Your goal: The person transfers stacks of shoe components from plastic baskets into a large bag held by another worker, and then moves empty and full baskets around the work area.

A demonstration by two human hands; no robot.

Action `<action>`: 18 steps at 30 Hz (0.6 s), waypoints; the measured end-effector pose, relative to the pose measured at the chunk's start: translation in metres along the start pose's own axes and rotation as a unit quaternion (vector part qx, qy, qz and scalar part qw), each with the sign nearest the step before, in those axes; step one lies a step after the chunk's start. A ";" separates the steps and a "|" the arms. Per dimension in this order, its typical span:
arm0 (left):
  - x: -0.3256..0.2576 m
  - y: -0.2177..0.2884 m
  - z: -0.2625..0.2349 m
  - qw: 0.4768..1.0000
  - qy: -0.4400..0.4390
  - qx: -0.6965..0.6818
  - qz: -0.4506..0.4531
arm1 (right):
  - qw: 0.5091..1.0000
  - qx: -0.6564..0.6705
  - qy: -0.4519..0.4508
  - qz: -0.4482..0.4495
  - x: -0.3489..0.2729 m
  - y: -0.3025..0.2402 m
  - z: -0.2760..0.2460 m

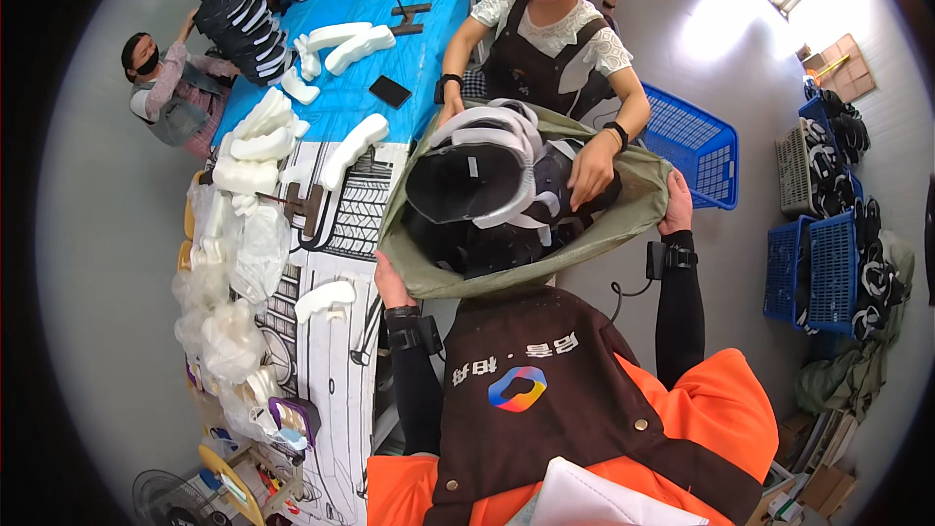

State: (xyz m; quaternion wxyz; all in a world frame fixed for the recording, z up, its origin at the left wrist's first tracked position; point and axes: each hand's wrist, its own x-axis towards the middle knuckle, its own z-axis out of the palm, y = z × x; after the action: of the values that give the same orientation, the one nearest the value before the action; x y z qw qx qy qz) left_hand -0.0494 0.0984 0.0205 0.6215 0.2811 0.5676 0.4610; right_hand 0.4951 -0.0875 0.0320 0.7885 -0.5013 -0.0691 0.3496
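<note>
My left hand (392, 282) is closed on the near left rim of a large olive-green fabric sack (467, 284). On the sack's right rim, my right hand (675, 203) is closed too. Between my hands the mouth of the sack gapes wide, full of black padded pieces with pale grey edges and straps (467, 180); their exact kind I cannot tell. Across from me stands a co-worker, whose one hand (592, 170) rests on the pieces in the sack. The co-worker's other hand (451, 103) is at the sack's far left rim. The sack's bottom is hidden.
To my left runs a long table with a blue cover (409, 58), bearing white foam pieces (353, 151), a black phone (391, 91) and clear plastic bags (261, 253). A blue basket (716, 151) stands behind the sack's right side. Stacked baskets (833, 273) line the right wall.
</note>
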 end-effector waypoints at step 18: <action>0.010 -0.010 -0.018 0.997 0.045 0.039 0.047 | 0.995 -0.093 -0.024 0.011 -0.018 0.000 0.001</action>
State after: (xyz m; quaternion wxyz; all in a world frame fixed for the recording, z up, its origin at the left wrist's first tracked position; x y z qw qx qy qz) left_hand -0.0646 0.1000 0.0044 0.5618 0.3108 0.5987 0.4789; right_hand 0.4808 -0.0982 0.0364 0.7329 -0.5645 -0.1147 0.3620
